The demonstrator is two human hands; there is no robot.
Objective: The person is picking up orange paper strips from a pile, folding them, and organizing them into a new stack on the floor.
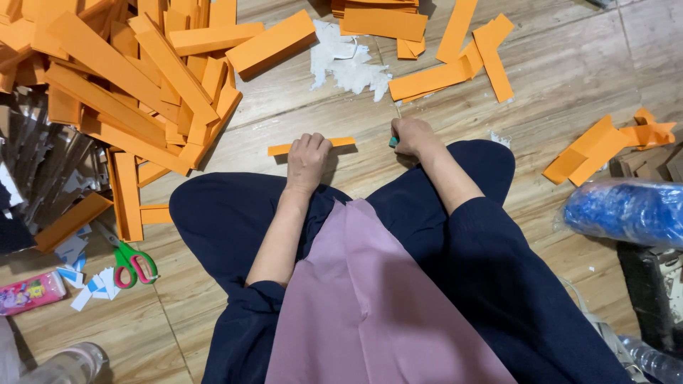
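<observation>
Your left hand (pixel 307 158) lies palm down on the wooden floor (pixel 299 107) just beyond your knees, fingers pressed together and flattened over the middle of a narrow orange paper strip (pixel 343 142), so the strip shows only as a short end sticking out to the left of the knuckles and a longer end to the right. Your right hand (pixel 411 136) sits just to the right of that strip's right end, curled into a loose fist around a small teal object (pixel 393 142); only a sliver of it peeks out beside the thumb, too little to tell what it is, and whether it touches the strip is not clear. Near you, your dark trousers and a mauve cloth (pixel 370 306) fill the lower middle of the view and hide the floor beneath. To the left, a big heap of orange strips (pixel 128 78) spreads toward the far corner, running out of the top and left edges. Nearer on that side lie green and red scissors (pixel 131 262) with their blades tucked under the strips, beside small white and blue paper scraps. Far beyond your hands sits a crumpled white scrap (pixel 348 60), with more orange strips to its right, and a blue plastic-wrapped bundle (pixel 626 210) is cut off at the right edge.
</observation>
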